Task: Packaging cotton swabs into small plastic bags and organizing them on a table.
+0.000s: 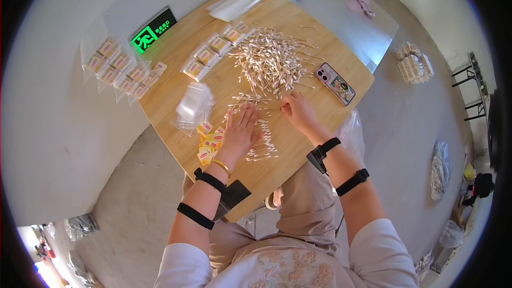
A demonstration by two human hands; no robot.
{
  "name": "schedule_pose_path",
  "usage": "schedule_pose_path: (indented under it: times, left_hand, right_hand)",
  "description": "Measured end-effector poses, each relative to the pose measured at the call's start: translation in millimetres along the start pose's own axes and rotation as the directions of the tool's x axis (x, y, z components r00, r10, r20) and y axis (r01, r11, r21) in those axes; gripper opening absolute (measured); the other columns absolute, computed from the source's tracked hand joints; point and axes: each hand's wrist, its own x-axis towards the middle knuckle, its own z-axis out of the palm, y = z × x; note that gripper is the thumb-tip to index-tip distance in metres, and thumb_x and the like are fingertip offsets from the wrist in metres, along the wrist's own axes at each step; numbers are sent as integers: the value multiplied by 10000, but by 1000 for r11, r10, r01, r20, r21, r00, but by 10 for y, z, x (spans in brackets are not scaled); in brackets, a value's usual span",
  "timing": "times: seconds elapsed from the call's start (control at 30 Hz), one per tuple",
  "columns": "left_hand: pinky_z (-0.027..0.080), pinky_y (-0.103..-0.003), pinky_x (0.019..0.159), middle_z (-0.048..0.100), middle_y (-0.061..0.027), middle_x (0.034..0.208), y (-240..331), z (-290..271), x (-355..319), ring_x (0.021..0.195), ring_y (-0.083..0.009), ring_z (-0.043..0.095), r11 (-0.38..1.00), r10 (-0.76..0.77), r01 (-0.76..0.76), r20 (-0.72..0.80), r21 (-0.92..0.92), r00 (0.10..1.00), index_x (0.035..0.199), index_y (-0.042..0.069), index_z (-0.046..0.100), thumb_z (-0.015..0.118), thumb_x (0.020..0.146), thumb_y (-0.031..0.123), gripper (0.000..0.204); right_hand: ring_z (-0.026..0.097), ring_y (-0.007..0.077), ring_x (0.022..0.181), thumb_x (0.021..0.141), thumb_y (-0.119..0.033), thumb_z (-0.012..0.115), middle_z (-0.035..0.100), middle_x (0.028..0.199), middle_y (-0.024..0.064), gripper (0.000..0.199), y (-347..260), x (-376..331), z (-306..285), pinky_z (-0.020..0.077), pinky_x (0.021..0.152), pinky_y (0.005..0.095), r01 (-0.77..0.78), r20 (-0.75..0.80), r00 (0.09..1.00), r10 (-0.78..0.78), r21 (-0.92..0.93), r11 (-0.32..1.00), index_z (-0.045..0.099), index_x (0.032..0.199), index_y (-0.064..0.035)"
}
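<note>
My left hand (242, 128) lies with its fingers spread over a row of cotton swabs (261, 146) lined up side by side on the wooden table. Just to its right, my right hand (297, 111) is closed in a pinch on the end of a cotton swab (274, 109), whose far part lies among other loose swabs. A large heap of cotton swabs (274, 58) is piled beyond both hands. Small yellow, white and red cards (209, 144) lie scattered beside my left wrist. Behind them rests a stack of clear plastic bags (194, 102).
A row of filled swab packs (218, 44) runs left of the heap. A phone in a patterned case (335, 84) lies near the right edge of the table (320, 34). More packs in clear bags (114, 69) are at the left. Clear sheets (234, 5) lie at the far edge.
</note>
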Motion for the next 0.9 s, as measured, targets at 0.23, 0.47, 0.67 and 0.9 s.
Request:
schedule_pose_path:
  times: [0.23,0.47,0.67,0.9]
  left_hand:
    - [33,-572,1214,204,-102,1641,57,41,30,1527,-270,150,996,9,-10,-10,-92,1000,1559,61,242,479,978,522,779]
    - [20,-562,1221,238,-87,1631,-22,-12,-3,1522,-238,166,999,-3,4,20,-32,1000,1557,56,244,438,980,555,787]
    - [29,-547,1224,261,-114,1617,-39,-310,0,1519,-281,170,990,-104,94,-99,-103,990,1565,55,209,527,977,462,783]
    - [137,-529,1216,452,-121,1462,-331,-335,-116,1442,-305,312,928,-335,308,-107,-210,936,1450,61,374,695,879,300,698]
  right_hand:
    - [587,300,1033,821,-124,691,618,973,85,85,-273,137,3,495,854,426,-15,65,998,13,36,999,646,878,-79]
    - [594,311,1015,833,-117,661,615,960,98,76,-113,195,73,497,859,425,68,115,992,-55,-109,992,646,853,-45]
    - [629,329,878,816,-92,690,613,935,139,91,502,-70,-465,511,750,421,-153,-4,988,154,-173,973,635,868,-41]
    - [616,321,932,797,-118,718,609,934,104,92,98,-181,-318,500,788,432,-120,7,993,120,88,989,646,829,-70]
